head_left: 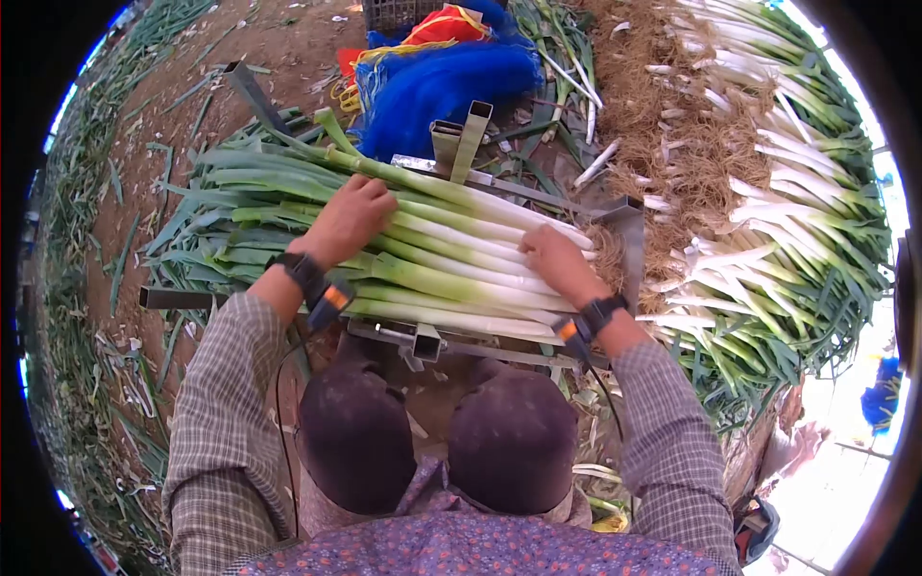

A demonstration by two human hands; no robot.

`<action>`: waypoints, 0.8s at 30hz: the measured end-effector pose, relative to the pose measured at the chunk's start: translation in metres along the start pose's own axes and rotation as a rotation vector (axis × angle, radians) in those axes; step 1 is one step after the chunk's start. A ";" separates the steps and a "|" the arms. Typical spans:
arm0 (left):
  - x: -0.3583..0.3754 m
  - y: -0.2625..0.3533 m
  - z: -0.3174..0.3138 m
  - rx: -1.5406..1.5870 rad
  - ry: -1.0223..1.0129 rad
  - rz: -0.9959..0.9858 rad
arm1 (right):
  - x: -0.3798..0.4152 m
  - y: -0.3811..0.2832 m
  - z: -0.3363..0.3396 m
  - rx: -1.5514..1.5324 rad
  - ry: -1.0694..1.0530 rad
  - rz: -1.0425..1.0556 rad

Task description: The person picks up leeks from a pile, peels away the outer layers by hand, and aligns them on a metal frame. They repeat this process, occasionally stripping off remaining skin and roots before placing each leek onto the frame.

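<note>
Several leeks (451,278) lie side by side in a metal frame (629,235), white stems and roots to the right, green leaves spread out to the left. My left hand (353,219) is on top of the pile with its fingers curled round a leek where green turns pale. Nearer the roots, my right hand (562,261) has its fingers bent down onto the white stems, closed on a leek. The fingertips of both hands are partly hidden. Each wrist wears a black band with an orange-grey device.
Beyond the frame lies blue netting (451,86) beside red and yellow material, with a dark crate (394,14) behind. A long heap of leeks (768,211) lines the right side, roots facing the frame. Metal posts (471,139) rise at its far side. Leaf scraps litter the soil (144,221).
</note>
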State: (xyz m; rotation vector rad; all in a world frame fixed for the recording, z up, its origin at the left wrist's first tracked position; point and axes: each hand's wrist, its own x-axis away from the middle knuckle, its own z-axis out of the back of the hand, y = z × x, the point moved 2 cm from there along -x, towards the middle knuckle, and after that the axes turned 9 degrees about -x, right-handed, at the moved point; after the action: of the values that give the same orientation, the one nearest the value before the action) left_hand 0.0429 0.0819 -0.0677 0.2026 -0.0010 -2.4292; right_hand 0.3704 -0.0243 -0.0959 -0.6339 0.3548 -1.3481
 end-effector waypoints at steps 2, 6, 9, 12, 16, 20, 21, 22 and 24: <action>0.009 -0.004 -0.001 0.084 0.101 -0.030 | 0.001 0.004 -0.007 0.013 0.046 0.037; -0.006 -0.002 -0.014 0.092 0.107 0.060 | -0.014 0.009 -0.004 0.007 0.052 -0.043; 0.009 -0.002 -0.014 0.117 -0.100 -0.004 | -0.005 0.008 -0.004 -0.073 -0.089 -0.078; 0.021 -0.005 -0.017 0.331 -0.050 0.061 | -0.008 0.019 -0.020 0.028 -0.007 0.016; 0.020 -0.021 -0.033 0.407 -0.065 0.119 | 0.009 -0.024 0.067 -0.455 -0.102 -0.115; 0.019 -0.017 -0.032 0.434 -0.143 0.145 | 0.136 -0.017 0.190 -0.814 0.384 -0.259; 0.022 -0.020 -0.037 0.415 -0.094 0.107 | 0.179 -0.008 0.209 -0.803 0.554 -0.338; 0.023 -0.018 -0.033 0.413 -0.159 0.141 | 0.224 0.013 0.217 -0.833 0.696 -0.408; 0.022 -0.022 -0.038 0.417 -0.191 0.170 | 0.309 0.071 0.203 -0.785 0.865 -0.623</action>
State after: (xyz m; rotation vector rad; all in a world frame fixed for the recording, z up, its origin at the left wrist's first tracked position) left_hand 0.0179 0.0863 -0.1097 0.1485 -0.5896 -2.2439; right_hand 0.6077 -0.2743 0.0566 -0.8023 1.5342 -2.0610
